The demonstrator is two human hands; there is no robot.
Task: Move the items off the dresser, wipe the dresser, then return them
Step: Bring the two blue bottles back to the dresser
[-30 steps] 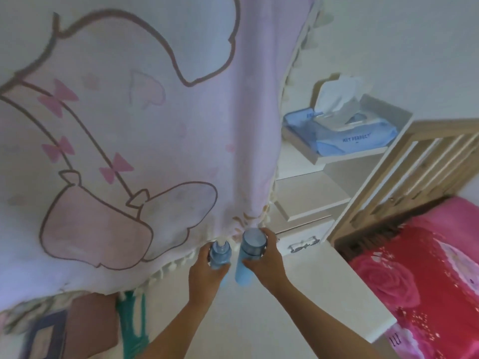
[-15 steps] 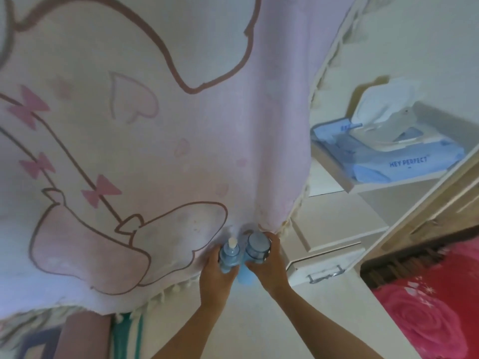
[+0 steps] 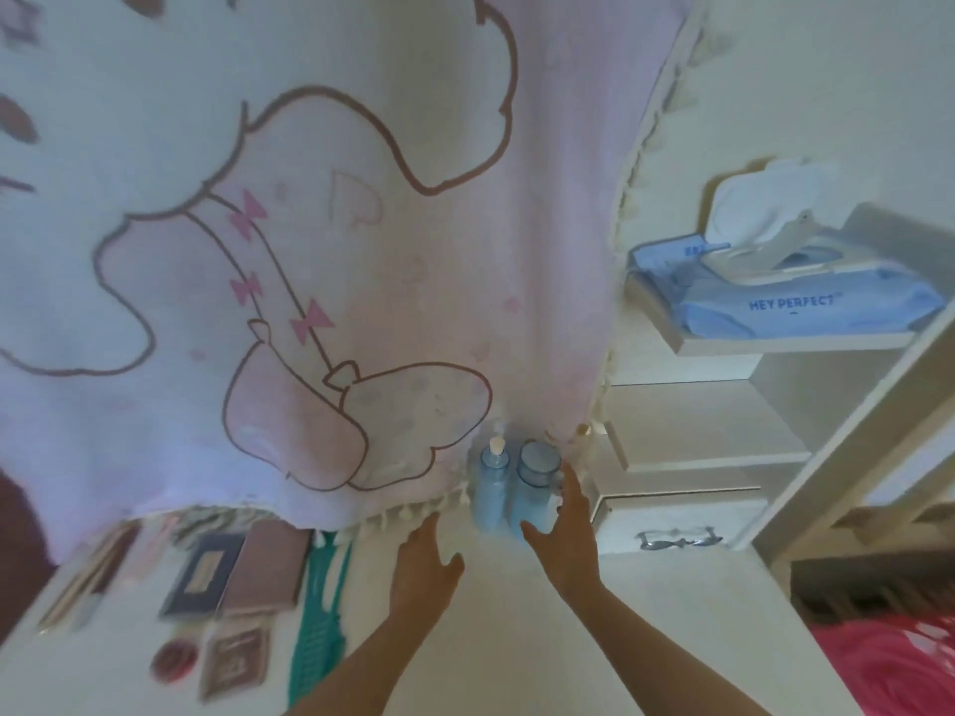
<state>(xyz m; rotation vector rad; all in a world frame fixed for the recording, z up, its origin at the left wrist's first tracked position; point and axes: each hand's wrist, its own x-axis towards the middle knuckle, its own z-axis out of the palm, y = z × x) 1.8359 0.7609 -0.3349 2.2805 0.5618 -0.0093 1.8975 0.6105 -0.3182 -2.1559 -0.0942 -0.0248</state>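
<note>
Left hand, right hand slack, empty beside 2 blue bottles on dresser below pink blanket

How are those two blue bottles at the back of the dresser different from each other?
The pump bottle has a small white nozzle on top; the capped bottle has a wide, see-through blue cap. The pump bottle looks slimmer, the capped bottle broader. The right hand is right beside the capped bottle, not the pump bottle. Both are pale blue, stand upright and sit side by side against the pink cloth.
</note>
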